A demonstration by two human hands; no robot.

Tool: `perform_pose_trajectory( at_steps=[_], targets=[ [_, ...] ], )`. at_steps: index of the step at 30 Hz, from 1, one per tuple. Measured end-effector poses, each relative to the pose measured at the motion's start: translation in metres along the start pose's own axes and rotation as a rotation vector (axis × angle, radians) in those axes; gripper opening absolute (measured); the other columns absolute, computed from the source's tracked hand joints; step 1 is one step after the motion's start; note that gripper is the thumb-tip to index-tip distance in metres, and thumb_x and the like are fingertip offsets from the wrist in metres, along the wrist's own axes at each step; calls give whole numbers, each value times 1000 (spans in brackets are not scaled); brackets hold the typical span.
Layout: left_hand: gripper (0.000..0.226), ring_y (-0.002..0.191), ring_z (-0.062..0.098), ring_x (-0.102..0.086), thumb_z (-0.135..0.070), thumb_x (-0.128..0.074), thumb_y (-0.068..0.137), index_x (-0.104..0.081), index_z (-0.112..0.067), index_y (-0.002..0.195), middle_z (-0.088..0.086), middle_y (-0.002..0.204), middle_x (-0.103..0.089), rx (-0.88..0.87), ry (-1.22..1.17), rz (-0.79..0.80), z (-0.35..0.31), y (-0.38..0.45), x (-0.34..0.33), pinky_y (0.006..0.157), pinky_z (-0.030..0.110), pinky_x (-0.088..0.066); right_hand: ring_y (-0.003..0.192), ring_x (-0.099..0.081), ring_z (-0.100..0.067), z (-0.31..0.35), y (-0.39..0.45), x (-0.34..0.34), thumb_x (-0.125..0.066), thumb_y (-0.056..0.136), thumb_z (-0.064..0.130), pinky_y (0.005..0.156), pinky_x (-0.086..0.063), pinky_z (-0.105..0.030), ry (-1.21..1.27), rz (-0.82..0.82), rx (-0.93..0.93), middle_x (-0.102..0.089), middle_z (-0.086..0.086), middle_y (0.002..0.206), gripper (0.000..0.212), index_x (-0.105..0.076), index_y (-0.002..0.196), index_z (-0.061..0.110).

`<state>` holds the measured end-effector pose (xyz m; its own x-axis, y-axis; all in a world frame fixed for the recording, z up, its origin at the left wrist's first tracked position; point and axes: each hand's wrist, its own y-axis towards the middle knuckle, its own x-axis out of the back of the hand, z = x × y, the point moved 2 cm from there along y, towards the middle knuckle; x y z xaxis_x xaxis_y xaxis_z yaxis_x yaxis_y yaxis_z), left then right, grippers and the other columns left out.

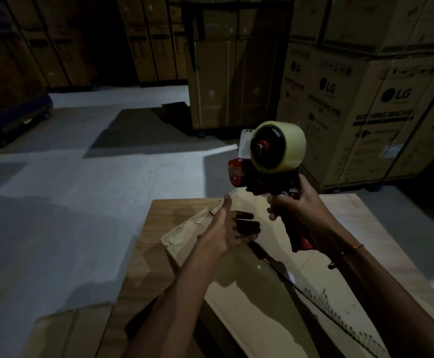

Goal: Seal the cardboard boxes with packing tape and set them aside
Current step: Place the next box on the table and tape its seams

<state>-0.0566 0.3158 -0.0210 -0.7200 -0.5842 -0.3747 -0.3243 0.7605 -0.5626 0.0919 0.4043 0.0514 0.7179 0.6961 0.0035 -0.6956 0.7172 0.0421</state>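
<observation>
A cardboard box (257,301) lies in front of me on a wooden table (164,220), its two top flaps meeting at a dark centre seam. My right hand (297,213) grips the handle of a red and black tape dispenser (267,161), held up above the far end of the box. A roll of clear packing tape (288,148) sits on it. My left hand (230,229) hovers over the box's left flap with the thumb raised and the fingers loosely extended, holding nothing.
Flat cardboard (68,332) lies at the lower left beside the table. Tall printed appliance cartons (381,109) stand stacked at the right and more cartons (226,81) line the back. Grey concrete floor (68,189) spreads to the left.
</observation>
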Motion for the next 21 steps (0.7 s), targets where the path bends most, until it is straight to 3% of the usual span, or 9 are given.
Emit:
perform_pose_trajectory(
  at_steps=[3,6,10,13,16,21],
  targets=[
    [95,85,33,-72,-80,-30,93,-66,5,111,23,102,-74,96,-142,144,-6,2,-6,68,37,-59,76,-66,-25,5,3,0,-70,89,0,69,-58,-32,-39,-3,10,-59,-19,116,58,-42,137,15],
    [88,76,31,-67,-77,-36,94,-65,6,105,21,90,-72,111,-290,131,-14,7,-5,60,33,-58,77,-66,-25,8,3,1,-71,89,2,73,-61,-37,-76,3,18,-59,-17,118,63,-40,142,18],
    [36,67,22,-57,-37,-62,99,-61,-1,96,14,80,-64,43,-308,-10,-23,18,7,49,24,-54,75,-68,-26,10,0,4,-71,90,4,76,-61,-38,-151,18,30,-59,-17,119,63,-39,141,19],
    [6,67,20,-55,-9,-61,97,-65,-5,95,10,78,-62,-31,-236,-64,-31,26,17,52,24,-54,76,-70,-29,8,-2,5,-72,90,5,78,-61,-41,-175,23,26,-58,-19,120,61,-41,140,21],
    [16,64,21,-61,6,-55,95,-63,-8,95,13,77,-66,-123,-158,-109,-43,32,28,53,25,-52,82,-69,-29,6,-5,2,-71,89,3,69,-58,-31,-174,16,36,-56,-18,122,59,-43,138,22],
    [21,63,19,-58,10,-61,93,-58,-6,106,15,77,-63,-203,5,-120,-58,33,39,53,26,-52,81,-70,-18,3,-12,-5,-69,89,-1,68,-58,-26,-206,19,59,-55,-4,120,61,-42,138,22]
  ],
)
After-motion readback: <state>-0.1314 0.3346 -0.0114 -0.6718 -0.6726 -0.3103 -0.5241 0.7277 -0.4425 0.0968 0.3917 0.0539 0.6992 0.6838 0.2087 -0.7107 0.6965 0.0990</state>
